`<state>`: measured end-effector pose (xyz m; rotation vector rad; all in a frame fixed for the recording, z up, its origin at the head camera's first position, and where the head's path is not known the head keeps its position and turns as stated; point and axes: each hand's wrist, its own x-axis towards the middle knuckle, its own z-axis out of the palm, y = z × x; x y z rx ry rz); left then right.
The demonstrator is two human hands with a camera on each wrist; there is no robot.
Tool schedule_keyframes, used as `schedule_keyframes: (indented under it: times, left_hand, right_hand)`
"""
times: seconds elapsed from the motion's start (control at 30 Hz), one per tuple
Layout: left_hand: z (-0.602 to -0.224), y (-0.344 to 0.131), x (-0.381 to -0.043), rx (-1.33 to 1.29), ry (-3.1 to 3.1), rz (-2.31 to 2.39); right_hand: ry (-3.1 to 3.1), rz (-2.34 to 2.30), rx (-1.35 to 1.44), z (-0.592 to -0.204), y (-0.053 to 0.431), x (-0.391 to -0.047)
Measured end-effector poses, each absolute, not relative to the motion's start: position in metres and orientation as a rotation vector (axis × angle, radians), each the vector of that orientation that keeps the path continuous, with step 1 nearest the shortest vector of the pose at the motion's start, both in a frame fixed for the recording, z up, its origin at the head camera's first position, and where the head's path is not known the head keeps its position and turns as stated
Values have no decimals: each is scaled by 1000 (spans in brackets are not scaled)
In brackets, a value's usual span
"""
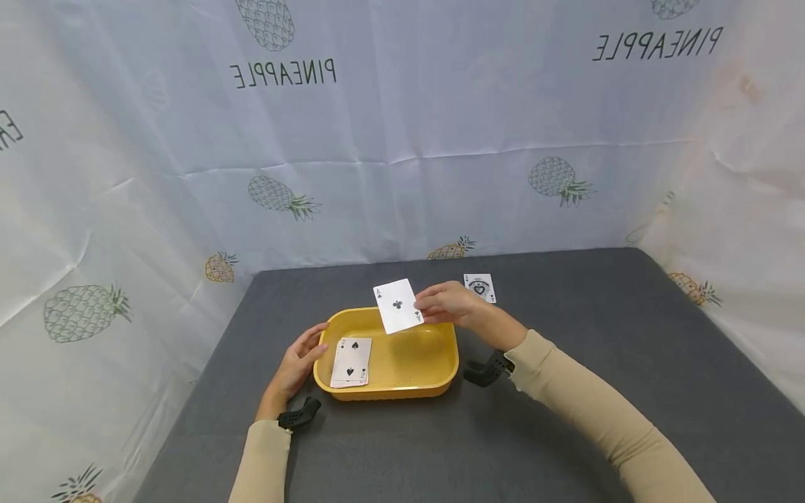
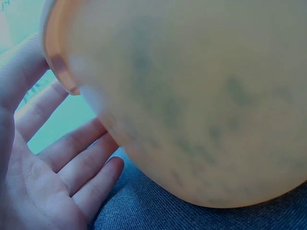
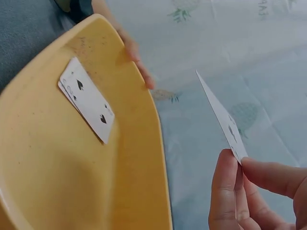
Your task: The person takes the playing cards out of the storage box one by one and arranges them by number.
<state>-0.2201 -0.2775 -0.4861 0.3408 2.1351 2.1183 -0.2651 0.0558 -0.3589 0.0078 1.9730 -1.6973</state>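
A pale cloth (image 1: 402, 119) printed with pineapples and the mirrored word PINEAPPLE hangs behind and to both sides of the yellow tray. Under the tray spreads a dark grey table (image 1: 390, 450). Two beige sleeves reach in from the near side, one left of the tray (image 1: 260, 461) and one right of it (image 1: 591, 398). The yellow tray (image 1: 409, 363) is shallow, with rounded corners.

The left hand (image 1: 298, 362) grips the tray's left end, its thumb over the rim and its fingers against the outer wall. The right hand (image 1: 448, 304), above the tray's far right part, pinches a card narrowly between thumb and fingers. Each wrist wears a black mount, one near the tray's near left corner (image 1: 299, 413), the other just beside its right end (image 1: 487, 370).

The pinched card, an ace of clubs (image 1: 397, 306), is tilted above the tray's far rim, its face visible to the head camera. A two of spades (image 1: 352, 360) lies face up inside the tray's left part, with card edges showing beneath it. Beyond the tray's far right corner, an ace with an ornate emblem (image 1: 481, 288) lies face up on the table.
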Motion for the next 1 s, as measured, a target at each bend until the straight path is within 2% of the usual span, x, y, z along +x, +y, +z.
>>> schedule_keyframes:
  times: [1.0]
  left_hand:
    - [-487,-278,-220,302,2154,2106]
  right_hand:
    - [1742,-2025,306,-363,168,-312]
